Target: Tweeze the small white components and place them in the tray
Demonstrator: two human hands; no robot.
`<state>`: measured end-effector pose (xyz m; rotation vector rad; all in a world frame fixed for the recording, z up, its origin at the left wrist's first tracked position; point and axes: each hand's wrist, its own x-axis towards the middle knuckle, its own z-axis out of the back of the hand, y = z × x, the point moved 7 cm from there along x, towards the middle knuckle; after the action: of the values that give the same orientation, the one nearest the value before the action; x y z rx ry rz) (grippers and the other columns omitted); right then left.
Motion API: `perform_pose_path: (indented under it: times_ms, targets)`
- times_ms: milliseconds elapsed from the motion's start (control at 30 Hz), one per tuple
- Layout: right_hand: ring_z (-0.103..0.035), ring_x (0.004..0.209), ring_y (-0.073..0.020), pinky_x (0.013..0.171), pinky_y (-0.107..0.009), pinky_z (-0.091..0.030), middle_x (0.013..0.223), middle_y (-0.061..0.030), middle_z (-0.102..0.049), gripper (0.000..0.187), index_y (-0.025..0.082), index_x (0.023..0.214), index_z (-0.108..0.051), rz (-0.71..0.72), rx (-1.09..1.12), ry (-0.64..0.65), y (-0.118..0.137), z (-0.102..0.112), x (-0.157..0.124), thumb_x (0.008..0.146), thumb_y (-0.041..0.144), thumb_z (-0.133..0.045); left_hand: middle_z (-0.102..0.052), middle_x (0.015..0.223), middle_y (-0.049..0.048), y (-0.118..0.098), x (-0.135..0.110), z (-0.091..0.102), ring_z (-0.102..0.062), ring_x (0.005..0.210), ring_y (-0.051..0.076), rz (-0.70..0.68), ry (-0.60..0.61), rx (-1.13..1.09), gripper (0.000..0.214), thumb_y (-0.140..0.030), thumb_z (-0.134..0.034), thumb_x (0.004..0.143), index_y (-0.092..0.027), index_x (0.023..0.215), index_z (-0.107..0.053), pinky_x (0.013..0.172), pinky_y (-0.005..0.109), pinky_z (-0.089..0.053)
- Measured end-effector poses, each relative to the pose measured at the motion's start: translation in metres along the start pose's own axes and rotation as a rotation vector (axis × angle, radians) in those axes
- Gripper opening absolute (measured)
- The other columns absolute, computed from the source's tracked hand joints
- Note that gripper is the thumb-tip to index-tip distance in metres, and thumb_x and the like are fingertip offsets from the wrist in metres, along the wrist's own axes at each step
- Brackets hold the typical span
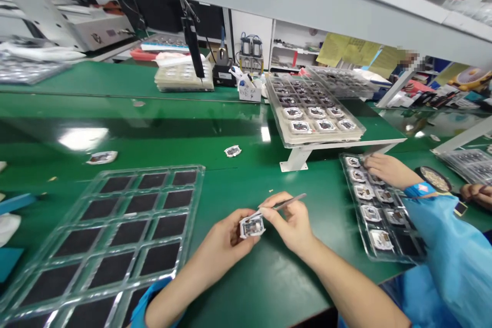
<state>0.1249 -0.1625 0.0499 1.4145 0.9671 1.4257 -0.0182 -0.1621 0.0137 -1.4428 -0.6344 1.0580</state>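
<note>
Closest in is the left hand (226,240), fingers curled around a small white-framed module (251,226), gripping it by the edges just above the green bench mat (246,287). The right hand (291,224) pinches a pair of steel tweezers (284,204) pen-style, their working end down by the module's top edge. Tip from me: keep both hands braced close together like this so the piece can't wobble, and come in at a shallow angle.

Left of the hands is a clear blister tray (198,189) with black pads; to the right, a co-worker's hand (388,170) rests on a second tray (348,177) of modules. Farther off, a loose module (232,151) lies on the mat, and a loaded tray (307,133) sits on a white stand (294,161).

Can't see the tweezer tips, since the fingers block them, and the module's face is too small to make out. The left tray runs out of frame at the bottom.
</note>
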Motion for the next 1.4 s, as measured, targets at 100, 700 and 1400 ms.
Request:
perform_pose_path:
  times_ms: [100,700,1400]
  targets:
    - [-0.071,0.076,-0.0183,0.073,-0.032,-0.058,0.079,-0.0034,-0.074,0.006,0.022,0.082,-0.067,0.000,-0.023,0.017,-0.001,-0.002,0.000,0.083,0.026,-0.070,-0.070,0.088,0.0035,-0.003,-0.002,0.000,-0.066,0.077,0.021,0.001,0.007,0.004,0.033,-0.032,-0.068,0.073,-0.020,0.102,-0.063,0.068,0.030,-0.052]
    - [-0.073,0.079,-0.0213,0.077,-0.037,-0.057,0.083,-0.0045,-0.078,0.003,0.024,0.082,-0.072,0.106,-0.055,0.052,0.004,-0.009,-0.006,0.083,0.025,-0.074,-0.066,0.090,0.0018,0.000,-0.001,0.000,-0.062,0.085,0.019,-0.004,-0.026,-0.200,0.033,-0.026,-0.074,0.069,-0.020,0.098,-0.061,0.078,0.032,-0.050]
    - [-0.063,0.065,-0.0146,0.066,-0.027,-0.050,0.070,0.0004,-0.069,0.026,0.021,0.075,-0.064,-0.357,0.267,0.007,-0.026,-0.004,0.001,0.078,0.044,-0.076,-0.060,0.076,-0.0016,0.001,-0.004,0.009,-0.049,0.064,0.012,0.140,-0.129,-0.363,0.031,-0.043,-0.065,0.081,-0.017,0.098,-0.065,0.057,0.024,-0.037]
